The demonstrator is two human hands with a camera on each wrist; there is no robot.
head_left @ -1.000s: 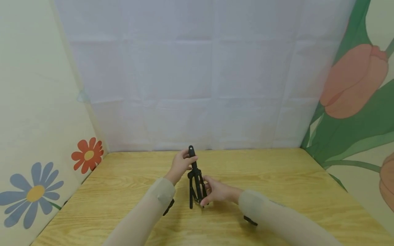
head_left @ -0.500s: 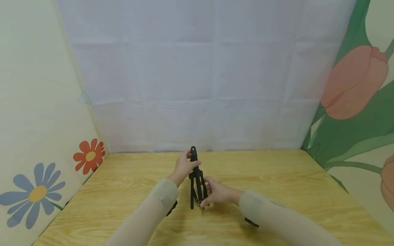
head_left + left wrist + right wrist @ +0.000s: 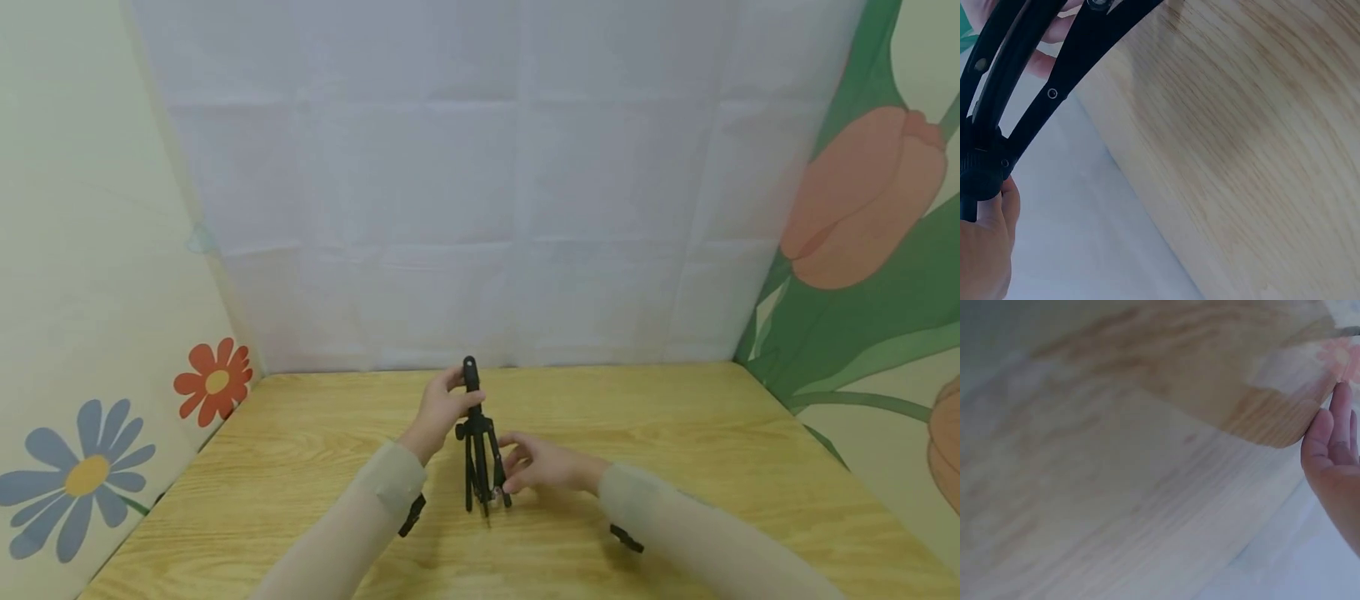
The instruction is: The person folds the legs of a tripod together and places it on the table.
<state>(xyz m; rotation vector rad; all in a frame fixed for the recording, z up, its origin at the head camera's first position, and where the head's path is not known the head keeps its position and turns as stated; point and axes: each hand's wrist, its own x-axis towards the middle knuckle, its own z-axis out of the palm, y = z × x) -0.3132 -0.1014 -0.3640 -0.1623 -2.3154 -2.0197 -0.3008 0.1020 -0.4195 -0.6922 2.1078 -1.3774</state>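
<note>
A small black tripod [image 3: 481,450] stands nearly upright at the middle of the table, its legs only slightly spread. My left hand [image 3: 435,415] grips the tripod's upper shaft from the left, thumb across the front. Low on the right side, my right hand [image 3: 551,465] has its thumb and fingertips right at one leg. In the left wrist view, the tripod's knob [image 3: 982,175] sits just above the left hand [image 3: 985,256], with the right hand's fingers behind the legs. The right wrist view catches the right hand [image 3: 1332,453] with loosely extended fingers; the tripod is out of that view.
The wood-grain table [image 3: 660,417] ends at a creased white backdrop [image 3: 480,208]. A side panel with daisies [image 3: 86,475] stands to the left, another with tulips [image 3: 862,200] to the right. Dark wrist straps hang beneath both sleeves.
The tripod has turned slightly about its shaft, and its right leg stands a little farther out. My right hand has moved slightly right; the left keeps its grip.
</note>
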